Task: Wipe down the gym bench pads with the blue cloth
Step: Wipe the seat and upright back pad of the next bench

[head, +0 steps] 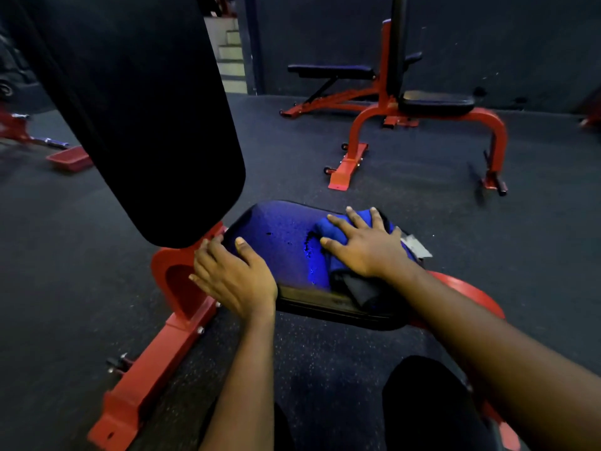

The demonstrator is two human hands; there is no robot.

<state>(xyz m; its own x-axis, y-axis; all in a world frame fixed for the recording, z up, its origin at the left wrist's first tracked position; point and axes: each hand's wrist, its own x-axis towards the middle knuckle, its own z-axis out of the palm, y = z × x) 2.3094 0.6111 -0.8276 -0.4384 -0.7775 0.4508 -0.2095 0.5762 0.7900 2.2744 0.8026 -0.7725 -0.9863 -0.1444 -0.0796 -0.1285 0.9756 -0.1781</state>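
Black vinyl: one tilted back pad (136, 109), top cut off from view. One left hand (234, 275) lies flat, fingers relaxed, on the left edge of one seat surface (279, 242). One right hand (364, 245), fingers spread, presses one blue cloth (328, 229), partly hidden beneath it, onto that surface's right side.

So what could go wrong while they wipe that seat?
1. Droplets sit on the seat pad beside the blue cloth. The right hand presses flat on it, so cloth and hand might skid on the wet patch.
2. The left hand rests at the pad's edge, fingers beside the red frame, which could pinch them if the pad shifts.
3. The cloth is bunched, so it may leave streaks of water.
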